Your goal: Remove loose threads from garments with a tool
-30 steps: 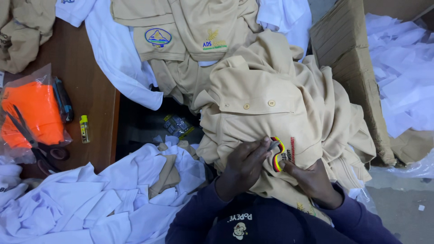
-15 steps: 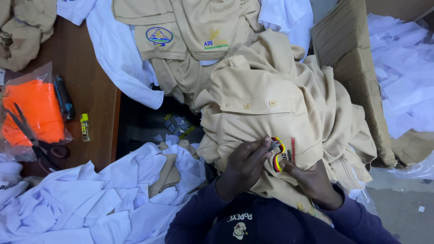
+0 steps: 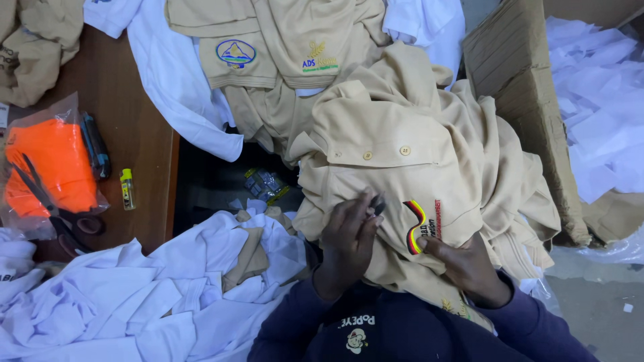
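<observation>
**Hands at the embroidered badge of a beige shirt**

The left hand [image 3: 349, 241] pinches a small dark tool [image 3: 378, 203], fingers together, against the beige polo shirt [image 3: 402, 174] on the person's lap. The right hand [image 3: 466, 265] presses the fabric flat, fingertips beside the striped embroidered badge [image 3: 417, 224].

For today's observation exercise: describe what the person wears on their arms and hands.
Both arms are covered by long dark navy sleeves reaching to the wrists. The left hand and right hand are bare: no gloves, and no rings or watch can be seen. The sleeves look plain, with no markings.
</observation>
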